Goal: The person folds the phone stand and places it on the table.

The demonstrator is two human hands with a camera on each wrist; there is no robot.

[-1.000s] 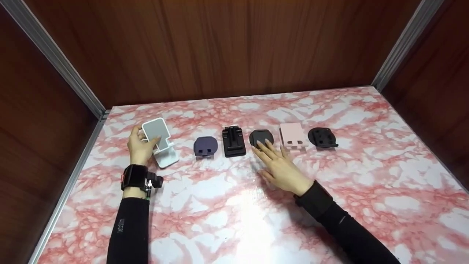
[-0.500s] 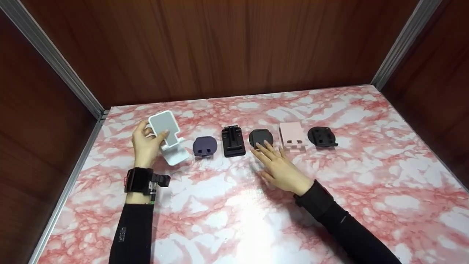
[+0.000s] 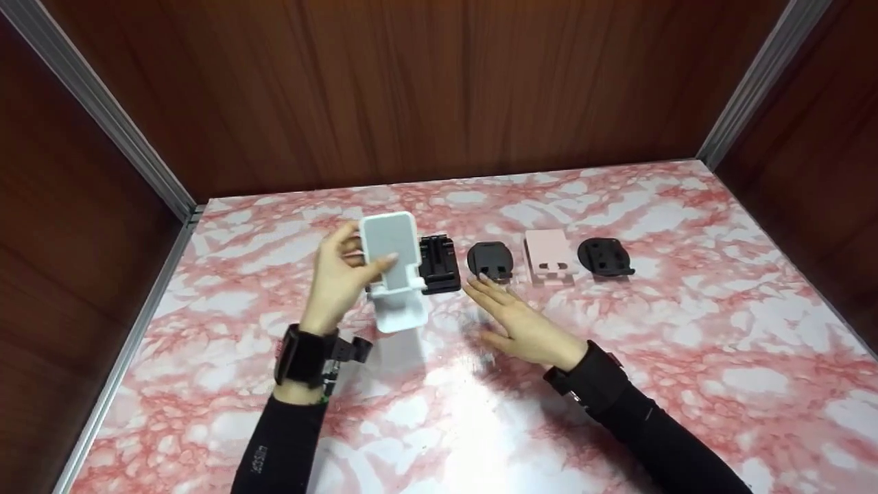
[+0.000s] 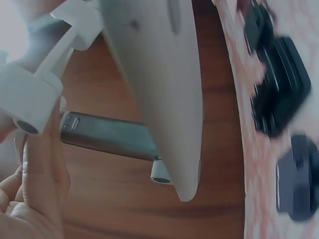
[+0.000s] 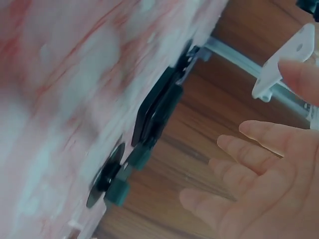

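Note:
My left hand (image 3: 339,274) grips a white folding phone stand (image 3: 391,237) by its side, thumb across the grey pad, base hanging below. It is held up over the table; the left wrist view shows its metal arm (image 4: 109,135) between plate and base. Behind it, a purple round phone stand is almost wholly hidden. A black rectangular phone stand (image 3: 441,264) is partly covered by the white one. My right hand (image 3: 531,333) holds nothing, fingers extended, fingertips at the lower edge of a dark grey round phone stand (image 3: 490,257). The right wrist view shows its palm (image 5: 279,194).
Right of the dark grey stand lie a pink rectangular phone stand (image 3: 547,250) and a black round one (image 3: 603,257), in the same row. The marbled red-and-white table (image 3: 651,384) is bounded by brown wood-grain panels (image 3: 439,89) with metal corner posts.
My left hand has carried the white phone stand rightward, from the row's left end to in front of the purple one. My right hand has drawn slightly back from the dark grey stand.

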